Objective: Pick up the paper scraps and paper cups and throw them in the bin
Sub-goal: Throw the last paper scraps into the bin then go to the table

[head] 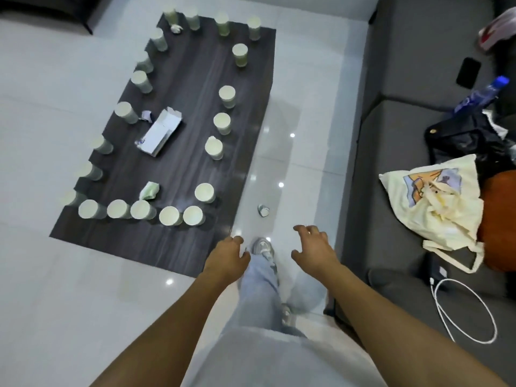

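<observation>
Paper cups (204, 193) stand upright around the edges of the dark table (178, 247) — paper scraps (149, 190) lie on it among them. A crumpled scrap (263, 210) lies on the floor beside the table. Left hand (227, 254) and right hand (314, 247) hover near the table's corner, fingers loosely curled — holding nothing.

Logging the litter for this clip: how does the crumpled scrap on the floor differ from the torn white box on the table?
The crumpled scrap lies on the glossy floor tiles, off the dark table; the torn white box lies on the table inside the ring of cups. The scrap is small and balled up; the box is larger, long and flattened open. The scrap lies nearer the right hand. Neither is held.
</observation>
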